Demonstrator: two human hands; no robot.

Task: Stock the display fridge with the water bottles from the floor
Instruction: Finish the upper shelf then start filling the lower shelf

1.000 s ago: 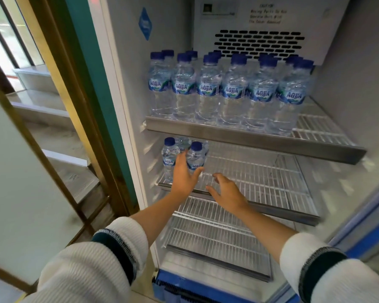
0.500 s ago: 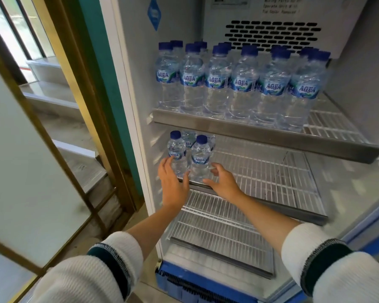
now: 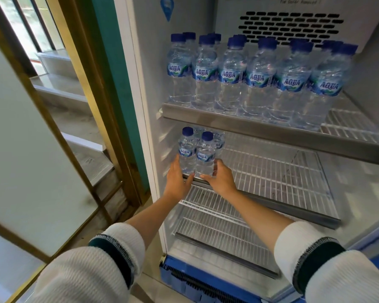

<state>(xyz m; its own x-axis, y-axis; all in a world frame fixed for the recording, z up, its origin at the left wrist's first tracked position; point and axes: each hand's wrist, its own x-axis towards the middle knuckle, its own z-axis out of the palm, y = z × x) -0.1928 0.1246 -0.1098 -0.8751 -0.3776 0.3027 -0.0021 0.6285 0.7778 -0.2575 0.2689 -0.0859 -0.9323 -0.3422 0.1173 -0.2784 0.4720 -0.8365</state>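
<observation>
Open white display fridge point(image 3: 140, 88) with wire-rack shelves. Top shelf point(image 3: 271, 130) packed with a row of clear plastic water bottles with blue caps and blue AQUA labels point(image 3: 256, 84), more standing behind them, bare rack at the far right end. Middle wire shelf point(image 3: 282, 171) carrying a small cluster at its left end: two small clear blue-capped bottles at the near edge, the left front bottle point(image 3: 186, 149) and the right front bottle point(image 3: 205, 156) touching side by side, with two more just behind. Left hand point(image 3: 177, 178) against the left front bottle's lower left side, fingers point(image 3: 176, 161) fairly straight along it, thumb under the shelf's metal front rail; hard to tell whether gripping or only pressing. Right hand point(image 3: 221, 178) cupped round the lower right side of the right front bottle, fingers point(image 3: 217, 164) curled onto it, thumb along the rail. White ribbed sleeves with dark cuffs point(image 3: 116, 256) near the camera. Lower wire shelf point(image 3: 217, 226) below. Blue grille base point(image 3: 195, 278) at the bottom. Gold-framed glass panels point(image 3: 42, 149) on the left
</observation>
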